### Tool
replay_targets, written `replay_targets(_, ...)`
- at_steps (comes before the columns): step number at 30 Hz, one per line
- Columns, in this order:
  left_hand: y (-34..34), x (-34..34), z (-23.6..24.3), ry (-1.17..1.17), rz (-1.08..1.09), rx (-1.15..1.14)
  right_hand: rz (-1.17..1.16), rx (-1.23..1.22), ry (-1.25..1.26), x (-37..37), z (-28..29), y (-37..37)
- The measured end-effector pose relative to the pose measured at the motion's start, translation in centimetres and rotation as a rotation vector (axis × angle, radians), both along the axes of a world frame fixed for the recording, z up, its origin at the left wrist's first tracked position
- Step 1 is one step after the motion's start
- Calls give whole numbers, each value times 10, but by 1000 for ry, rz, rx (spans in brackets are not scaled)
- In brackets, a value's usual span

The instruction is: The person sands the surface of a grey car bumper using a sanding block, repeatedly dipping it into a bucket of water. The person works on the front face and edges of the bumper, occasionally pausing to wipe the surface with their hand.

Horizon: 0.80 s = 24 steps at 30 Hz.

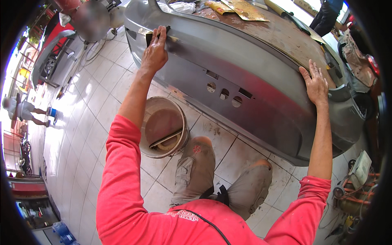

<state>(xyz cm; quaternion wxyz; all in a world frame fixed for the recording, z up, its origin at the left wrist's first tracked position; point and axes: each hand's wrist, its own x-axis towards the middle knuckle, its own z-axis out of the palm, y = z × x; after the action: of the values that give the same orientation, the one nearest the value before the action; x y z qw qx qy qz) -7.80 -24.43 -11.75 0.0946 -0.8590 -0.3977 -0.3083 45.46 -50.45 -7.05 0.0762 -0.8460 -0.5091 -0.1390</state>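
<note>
Currently, straight-fingered left hand (upper left) holds dark pad; open right hand (upper right) touches bumper; uneven pressure could gouge.

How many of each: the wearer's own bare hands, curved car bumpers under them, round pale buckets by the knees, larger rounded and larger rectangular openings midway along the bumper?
Bare hands, left hand and right hand: 2
Curved grey bumper with reddish patches: 1
Round pale bucket: 1
Rounded openings: 3
Rectangular openings: 2
Total: 9

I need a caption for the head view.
Left hand over a dark pad on a grey car bumper, right hand resting alongside, bucket nearby.
</note>
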Motion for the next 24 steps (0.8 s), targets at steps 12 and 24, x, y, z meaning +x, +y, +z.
replay_targets(12, -18, 21, 12, 115, 146, -60, -8, -15, -22, 3, 3, -2)
replay_targets(24, -45, 34, 19, 186, -21, 83, -29, 4, -20, 0, 7, -11)
